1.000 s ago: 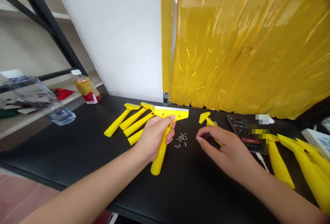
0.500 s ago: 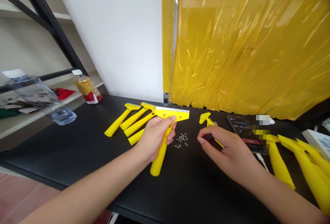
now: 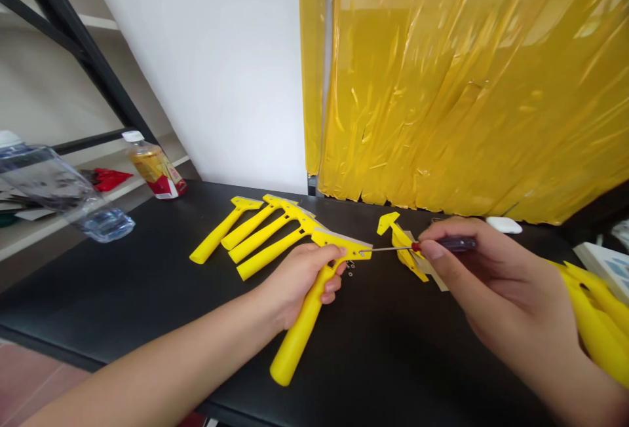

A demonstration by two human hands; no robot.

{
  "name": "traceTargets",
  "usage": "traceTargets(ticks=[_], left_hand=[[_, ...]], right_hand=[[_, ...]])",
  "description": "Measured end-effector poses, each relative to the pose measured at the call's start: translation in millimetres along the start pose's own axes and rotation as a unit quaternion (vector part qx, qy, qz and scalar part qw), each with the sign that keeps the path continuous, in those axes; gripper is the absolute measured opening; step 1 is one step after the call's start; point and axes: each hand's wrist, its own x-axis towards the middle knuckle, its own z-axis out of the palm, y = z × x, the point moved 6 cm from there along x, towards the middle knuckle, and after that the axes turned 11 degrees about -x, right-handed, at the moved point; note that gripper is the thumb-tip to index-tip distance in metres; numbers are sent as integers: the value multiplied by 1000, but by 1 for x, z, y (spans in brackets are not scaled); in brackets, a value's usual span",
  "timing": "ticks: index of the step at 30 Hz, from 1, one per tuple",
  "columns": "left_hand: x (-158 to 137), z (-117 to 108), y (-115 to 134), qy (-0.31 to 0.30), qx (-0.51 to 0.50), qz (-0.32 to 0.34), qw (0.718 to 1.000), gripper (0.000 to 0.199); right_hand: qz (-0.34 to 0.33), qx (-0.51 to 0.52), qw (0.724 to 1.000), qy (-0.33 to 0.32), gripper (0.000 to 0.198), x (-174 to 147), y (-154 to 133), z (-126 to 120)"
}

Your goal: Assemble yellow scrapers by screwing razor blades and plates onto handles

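My left hand (image 3: 307, 279) is wrapped round the handle of a yellow scraper (image 3: 302, 332), its thumb pressed on the head below the metal blade. Between the fingers of my right hand (image 3: 496, 289) is a screwdriver (image 3: 455, 243) with a dark handle and a red collar. Its thin shaft points left, and the tip meets the right end of the scraper head at a screw (image 3: 362, 253). Small nuts and screws (image 3: 350, 268) lie on the table just behind the scraper head, mostly hidden by it.
Several yellow scrapers (image 3: 265, 234) lie behind my left hand on the black table (image 3: 162, 302). Further right are loose yellow scraper parts (image 3: 407, 257) and more yellow handles (image 3: 602, 322). A clear bottle (image 3: 63, 185), a drink bottle (image 3: 156, 166) and a white case (image 3: 504, 224) stand around.
My right hand has turned and brought the screwdriver against the scraper head. The held scraper has tilted and come nearer, now covering most of the loose screws. The phone is now hidden behind my right hand.
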Motion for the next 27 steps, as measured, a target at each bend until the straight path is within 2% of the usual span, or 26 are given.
traceTargets(ticks=[5,20,27], left_hand=[[-2,3,-3,-18,-9,-18,1000,23],[-5,6,-3,-35,-25,-53,998,20],[-3,3,-1,-31,-19,-52,998,22]], right_hand=[[-7,6,1000,-17,10,-1,3,10],[-26,-6,1000,-8,5,0,-6,10],[-46,-6,998,-32,10,0,-4,7]])
